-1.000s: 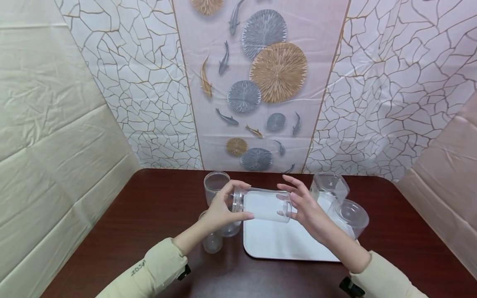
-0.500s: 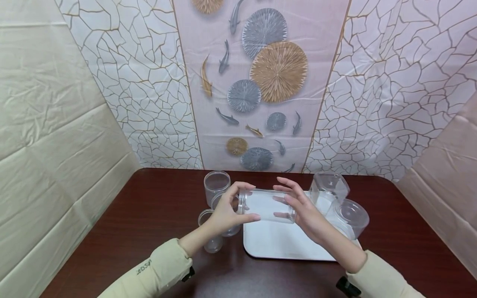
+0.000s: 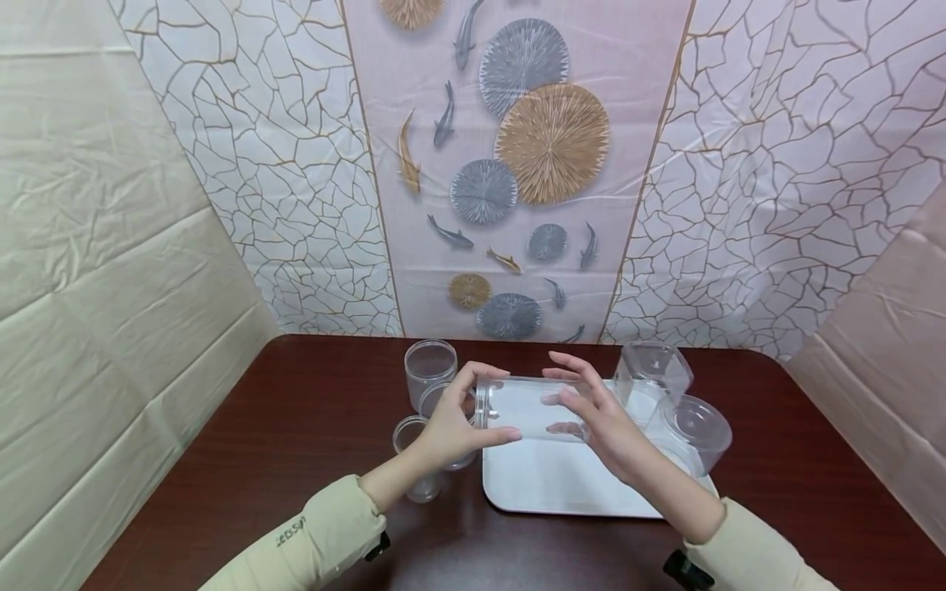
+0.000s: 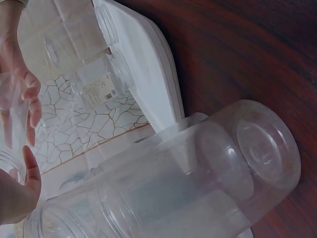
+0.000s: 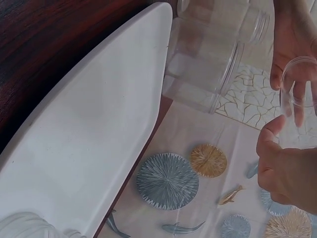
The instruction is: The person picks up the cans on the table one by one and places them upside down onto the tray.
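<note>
A clear plastic jar [image 3: 528,410] lies sideways in the air over the white tray [image 3: 569,488], its threaded mouth facing left. My left hand [image 3: 447,423] grips the mouth end, thumb below and fingers above. Around the base end, my right hand [image 3: 613,427] holds the jar, with some fingers visible through the clear wall. In the right wrist view, part of the same jar [image 5: 298,116] appears between both hands at the right edge. The left wrist view shows only a portion of it at the left edge.
Several clear jars, among them a tall one [image 3: 431,369] and a small one [image 3: 423,486], stand left of the tray. On the tray's right side are a squarish clear container [image 3: 654,373] and a round one [image 3: 695,431]. A patterned cloth [image 3: 510,246] hangs behind the dark table [image 3: 310,443].
Both hands stay on the jar. The left hand and jar have shifted slightly right, while the right hand has come slightly left, further over the base end.
</note>
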Demonstrator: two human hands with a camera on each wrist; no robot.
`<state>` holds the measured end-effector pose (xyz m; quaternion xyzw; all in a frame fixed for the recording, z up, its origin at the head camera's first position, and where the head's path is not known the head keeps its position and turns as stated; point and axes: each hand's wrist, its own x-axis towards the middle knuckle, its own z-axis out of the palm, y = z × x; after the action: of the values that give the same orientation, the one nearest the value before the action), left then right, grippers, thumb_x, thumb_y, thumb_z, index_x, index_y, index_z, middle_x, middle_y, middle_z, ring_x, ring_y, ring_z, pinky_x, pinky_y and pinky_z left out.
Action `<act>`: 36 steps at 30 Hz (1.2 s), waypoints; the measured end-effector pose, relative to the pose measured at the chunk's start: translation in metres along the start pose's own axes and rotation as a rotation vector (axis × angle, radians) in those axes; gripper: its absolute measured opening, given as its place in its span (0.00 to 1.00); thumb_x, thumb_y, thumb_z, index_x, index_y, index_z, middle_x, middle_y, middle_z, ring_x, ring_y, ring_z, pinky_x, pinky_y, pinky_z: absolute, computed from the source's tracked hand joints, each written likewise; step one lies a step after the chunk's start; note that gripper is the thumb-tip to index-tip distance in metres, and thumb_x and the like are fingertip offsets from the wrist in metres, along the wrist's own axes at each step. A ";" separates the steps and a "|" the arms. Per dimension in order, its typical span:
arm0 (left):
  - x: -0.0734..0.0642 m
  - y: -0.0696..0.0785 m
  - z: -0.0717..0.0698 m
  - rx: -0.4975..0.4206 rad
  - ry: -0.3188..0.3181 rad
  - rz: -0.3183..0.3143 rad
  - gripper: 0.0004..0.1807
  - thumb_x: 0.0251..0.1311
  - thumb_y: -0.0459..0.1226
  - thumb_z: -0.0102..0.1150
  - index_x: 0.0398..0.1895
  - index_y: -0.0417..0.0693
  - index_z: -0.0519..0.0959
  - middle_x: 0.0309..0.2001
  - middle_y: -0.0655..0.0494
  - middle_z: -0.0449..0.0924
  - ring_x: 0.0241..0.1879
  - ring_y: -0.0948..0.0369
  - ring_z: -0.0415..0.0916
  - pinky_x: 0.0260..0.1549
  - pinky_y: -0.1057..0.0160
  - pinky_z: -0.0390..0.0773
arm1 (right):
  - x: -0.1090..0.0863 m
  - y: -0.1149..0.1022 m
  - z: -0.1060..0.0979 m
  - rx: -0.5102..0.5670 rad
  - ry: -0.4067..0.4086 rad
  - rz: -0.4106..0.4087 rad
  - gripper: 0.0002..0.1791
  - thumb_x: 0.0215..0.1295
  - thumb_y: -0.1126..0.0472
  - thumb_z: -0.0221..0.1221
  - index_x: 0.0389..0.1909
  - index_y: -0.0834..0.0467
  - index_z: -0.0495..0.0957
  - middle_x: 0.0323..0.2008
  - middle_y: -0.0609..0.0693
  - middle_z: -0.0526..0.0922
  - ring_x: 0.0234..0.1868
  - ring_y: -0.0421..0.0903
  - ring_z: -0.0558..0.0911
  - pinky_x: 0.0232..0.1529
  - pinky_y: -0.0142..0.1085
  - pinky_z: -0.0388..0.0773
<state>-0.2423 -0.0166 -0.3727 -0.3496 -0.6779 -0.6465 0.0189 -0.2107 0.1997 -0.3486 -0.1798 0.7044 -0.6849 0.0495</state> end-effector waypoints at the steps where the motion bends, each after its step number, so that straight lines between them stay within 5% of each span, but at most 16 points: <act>1: 0.000 0.000 0.000 0.003 0.000 0.003 0.34 0.41 0.23 0.70 0.54 0.40 0.66 0.53 0.39 0.70 0.38 0.64 0.78 0.36 0.60 0.83 | 0.000 0.000 0.000 -0.005 0.002 0.003 0.22 0.73 0.59 0.45 0.65 0.44 0.57 0.60 0.52 0.61 0.53 0.45 0.73 0.46 0.45 0.76; 6: -0.002 0.000 0.001 0.029 0.000 0.021 0.35 0.40 0.24 0.71 0.54 0.40 0.65 0.51 0.38 0.69 0.38 0.69 0.77 0.36 0.65 0.82 | -0.001 0.000 0.002 -0.026 0.013 0.025 0.16 0.71 0.59 0.47 0.58 0.49 0.61 0.58 0.53 0.63 0.50 0.45 0.74 0.44 0.43 0.78; 11: -0.006 -0.002 0.002 0.104 0.009 0.048 0.35 0.40 0.27 0.73 0.52 0.40 0.66 0.52 0.41 0.70 0.40 0.64 0.77 0.38 0.57 0.82 | -0.002 0.000 0.001 -0.055 0.006 0.039 0.09 0.71 0.60 0.48 0.49 0.48 0.65 0.52 0.51 0.67 0.50 0.45 0.76 0.43 0.41 0.79; 21: -0.010 -0.004 0.005 0.213 0.076 0.058 0.34 0.39 0.31 0.75 0.51 0.41 0.67 0.56 0.46 0.71 0.51 0.59 0.72 0.43 0.67 0.79 | 0.000 0.003 0.006 -0.181 0.094 0.036 0.19 0.69 0.60 0.52 0.56 0.63 0.61 0.55 0.63 0.67 0.45 0.41 0.75 0.36 0.37 0.80; 30: -0.011 -0.004 0.004 0.316 0.094 0.070 0.35 0.39 0.35 0.76 0.53 0.42 0.68 0.58 0.52 0.71 0.59 0.57 0.68 0.51 0.59 0.75 | 0.001 0.005 0.007 -0.262 0.151 -0.038 0.17 0.67 0.63 0.54 0.54 0.62 0.64 0.54 0.60 0.69 0.45 0.38 0.72 0.31 0.34 0.79; 36: -0.013 0.001 0.003 0.283 0.069 0.084 0.34 0.39 0.31 0.75 0.53 0.43 0.69 0.58 0.48 0.70 0.59 0.55 0.67 0.48 0.54 0.78 | 0.000 0.005 0.005 -0.286 0.154 -0.081 0.18 0.65 0.65 0.56 0.53 0.65 0.65 0.51 0.61 0.70 0.43 0.35 0.73 0.30 0.33 0.78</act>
<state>-0.2306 -0.0204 -0.3786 -0.3490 -0.7460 -0.5548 0.1182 -0.2103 0.1948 -0.3536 -0.1604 0.7886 -0.5907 -0.0585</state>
